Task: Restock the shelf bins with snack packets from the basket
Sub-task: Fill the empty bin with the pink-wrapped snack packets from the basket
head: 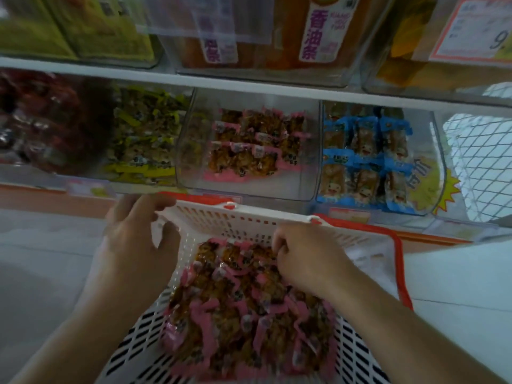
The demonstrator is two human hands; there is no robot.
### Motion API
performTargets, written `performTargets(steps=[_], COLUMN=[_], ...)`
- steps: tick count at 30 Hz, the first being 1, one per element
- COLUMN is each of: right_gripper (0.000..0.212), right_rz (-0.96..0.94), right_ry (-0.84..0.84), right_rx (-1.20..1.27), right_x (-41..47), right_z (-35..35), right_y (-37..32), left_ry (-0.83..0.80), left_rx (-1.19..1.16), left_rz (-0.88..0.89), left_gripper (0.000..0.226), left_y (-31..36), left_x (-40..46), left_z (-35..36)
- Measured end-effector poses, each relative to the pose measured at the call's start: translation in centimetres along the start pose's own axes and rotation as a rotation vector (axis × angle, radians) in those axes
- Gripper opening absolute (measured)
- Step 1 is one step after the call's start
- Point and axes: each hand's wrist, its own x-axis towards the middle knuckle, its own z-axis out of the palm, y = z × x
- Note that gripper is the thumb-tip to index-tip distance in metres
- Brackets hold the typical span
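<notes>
A white slotted basket [243,220] with an orange handle sits tilted in front of the shelf, heaped with pink-edged snack packets [241,309]. My left hand [138,234] grips the basket's far left corner, fingers curled over the rim. My right hand [307,259] is down in the pile near the far wall, its fingers curled into the packets. Straight above, a clear shelf bin [191,151] holds a thin layer of the same pink packets [255,142].
A bin of yellow-green packets [141,142] stands left of the pink one and a bin of blue packets [365,162] right of it. Dark red packets [41,117] lie far left. An upper shelf [249,87] carries larger bins. White mesh [482,162] is at far right.
</notes>
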Motion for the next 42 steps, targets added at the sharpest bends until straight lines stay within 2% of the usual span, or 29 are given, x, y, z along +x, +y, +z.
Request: performTargets(steps=[2, 4, 6, 8, 10, 11, 12, 13, 14, 15, 16, 18, 19, 22, 25, 27, 31, 33, 35, 38, 40, 42], right_gripper=[0.021, 0.052, 0.084, 0.092, 0.081, 0.071, 0.060, 0.048, 0.035, 0.025, 0.020, 0.014, 0.011, 0.016, 0.012, 0.012, 0.015, 0.020, 0.023, 0.019, 0.019, 0.029], right_rz=[0.013, 0.032, 0.049, 0.053, 0.040, 0.025, 0.003, -0.013, -0.007, 0.010, 0.036, 0.058, 0.055, 0.029, -0.077, -0.129, -0.348, -0.508, -0.588, -0.571, -0.472, -0.306], right_ry=[-0.128, -0.157, -0.141, -0.122, -0.074, -0.018, 0.048, 0.102, 0.133, 0.152, 0.157, 0.156, 0.166, 0.123, 0.115, 0.141, 0.356, 0.412, 0.362, 0.340, 0.497, 0.649], right_rx=[-0.077, -0.119, -0.168, -0.221, -0.248, -0.252, -0.257, -0.268, -0.273, -0.263, -0.254, -0.211, -0.153, 0.138, 0.356, 0.449, 0.383, 0.272, 0.200, 0.233, 0.256, 0.173], right_x=[1.3, 2.7, 3.7, 4.2, 4.2, 4.1, 4.0, 3.9, 3.7, 3.6, 3.4, 3.3, 3.2, 2.6, 1.1, 0.1, -1.6, -1.8, -1.9, -2.1, -2.1, -1.9], right_z=[3.2, 6.6, 9.5, 11.4, 12.4, 12.6, 12.6, 12.5, 12.3, 12.0, 11.5, 10.1, 9.1, 5.5, 3.0, 1.8, 0.5, 0.5, 0.4, -0.9, -1.8, -2.4], right_y=[0.4, 1.6, 2.8, 3.9, 4.4, 4.5, 4.4, 4.3, 4.1, 3.8, 3.4, 2.0, 1.2, -1.8, -3.5, -4.0, -3.9, -3.4, -2.7, -1.5, -0.6, 0.3], left_ry=[-0.131, -0.341, -0.412, -0.434, -0.416, -0.378, -0.412, -0.422, -0.428, -0.347, -0.286, -0.204, -0.181, -0.278, -0.472, -0.546, -0.617, -0.608, -0.541, -0.453, -0.429, -0.419], left_rx=[0.097, 0.096, 0.111, 0.088, 0.084, 0.030, -0.002, 0.026, 0.004, -0.076, -0.073, 0.016, 0.027, -0.149, -0.266, -0.296, -0.644, -0.720, -0.691, -0.684, -0.698, -0.698], left_rz=[-0.174, -0.362, -0.407, -0.419, -0.443, -0.448, -0.449, -0.373, -0.402, -0.457, -0.432, -0.272, -0.223, -0.246, -0.324, -0.347, -0.469, -0.411, -0.296, -0.205, -0.166, -0.112], left_gripper=[0.059, 0.069, 0.061, 0.046, 0.033, 0.029, 0.027, 0.026, 0.025, 0.025, 0.030, 0.042, 0.041, 0.019, 0.023, 0.023, 0.019, 0.025, 0.032, 0.047, 0.056, 0.065], left_y=[-2.1, -3.0, -4.2, -4.9, -5.4, -5.4, -4.8, -4.7, -4.5, -3.8, -3.2, -1.6, -1.4, -0.9, -0.5, -0.1, 1.3, 1.3, 0.9, 1.2, 1.7, 2.0], left_x=[-1.0, -0.9, -0.3, 0.5, 0.9, 1.1, 1.1, 1.0, 1.0, 1.4, 1.9, 2.2, 2.3, 2.6, 2.5, 2.5, 2.6, 2.7, 2.8, 2.9, 2.8, 2.5], left_z=[0.2, 0.6, 1.2, 1.3, 0.9, 0.8, 0.6, 0.6, 0.6, 0.3, 0.1, -0.5, -0.7, -0.3, 0.1, 0.0, 0.4, 0.8, 1.4, 1.6, 1.8, 2.0])
